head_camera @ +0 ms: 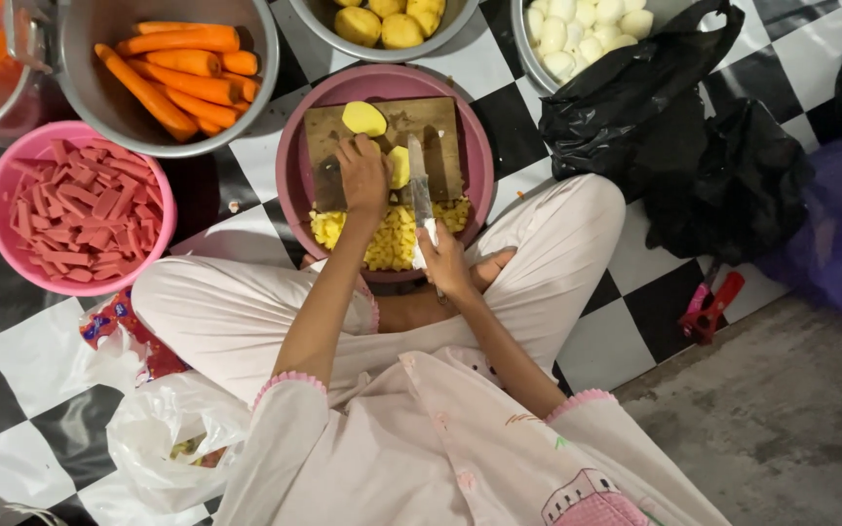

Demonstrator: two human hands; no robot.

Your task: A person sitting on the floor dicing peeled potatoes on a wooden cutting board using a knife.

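In the head view, much is cut off: the steel pot of peeled carrots [182,68] at eleven o'clock, the bowl of whole potatoes [387,21] at twelve and the bowl of pale peeled pieces [587,29] at one o'clock all run past the top edge. Your knife's handle is hidden inside your right hand [448,263], which is clenched around it. The flat, dull blade of the knife [419,185] points towards twelve o'clock and rests against the potato piece [399,166].

Your left hand [363,175] presses down on that smooth yellow piece, fingers curled over it, on a worn wooden cutting board [440,136]. The board lies inside a round mauve plastic basin [294,146]. A second potato half [363,118] sits at the board's far edge. Small diced potato cubes [392,239] heap at the basin's near side, partly hidden by your wrists.

At nine o'clock a pink tub holds matte red sausage strips [80,209]. Crumpled black plastic bags [674,117] lie at two o'clock on the glossy chequered floor [2,390].
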